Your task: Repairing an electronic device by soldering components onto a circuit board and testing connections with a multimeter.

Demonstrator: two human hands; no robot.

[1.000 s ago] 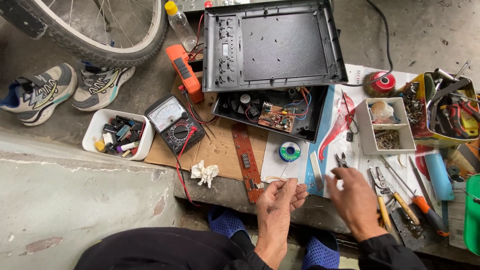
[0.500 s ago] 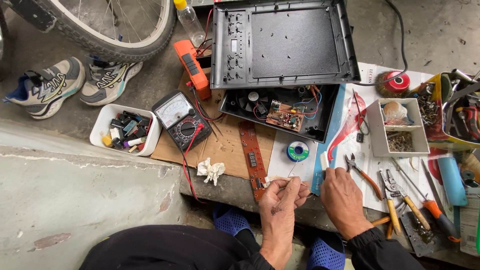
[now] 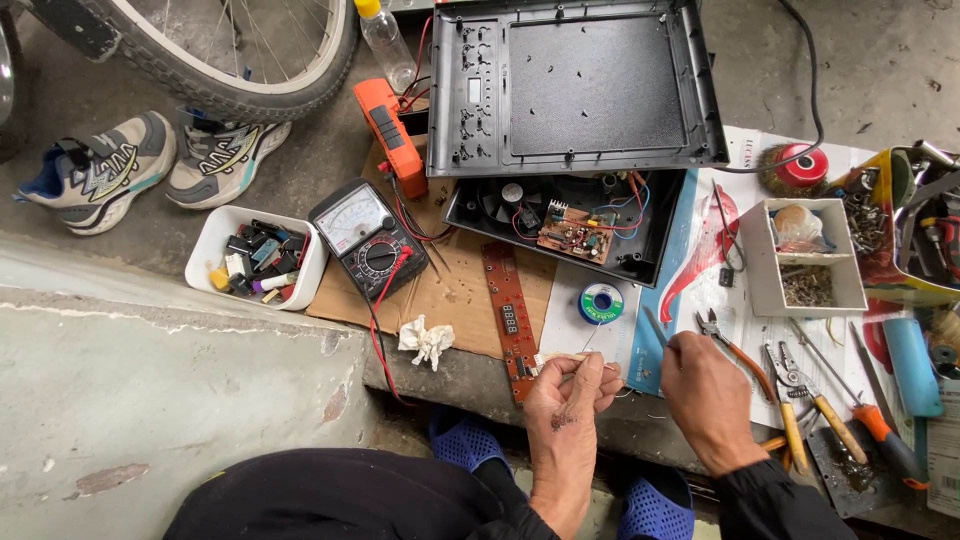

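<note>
My left hand (image 3: 568, 392) pinches a small white part (image 3: 552, 358) at the near end of a long brown circuit strip (image 3: 509, 318), and a thin wire rises from its fingers. Just right of it, my right hand (image 3: 706, 388) is closed on a thin metal tool (image 3: 656, 326) whose tip points up and left. A green solder spool (image 3: 601, 303) lies on white paper just beyond both hands. Behind it sits an open black case (image 3: 470, 215) with a small circuit board (image 3: 575, 233) inside, its lid (image 3: 590, 85) propped up.
An analog multimeter (image 3: 367, 240), an orange meter (image 3: 389, 135), a white tray of small parts (image 3: 215, 240) and a crumpled tissue (image 3: 428, 340) lie to the left. Pliers (image 3: 738, 350), cutters (image 3: 802, 392), a screwdriver (image 3: 868, 420) and a white compartment box (image 3: 760, 268) lie to the right. A bicycle wheel (image 3: 250, 85) and shoes (image 3: 95, 165) are at the far left.
The view has drifted slightly. My right hand has closed in a little toward my left hand. Both hands stay at the front edge.
</note>
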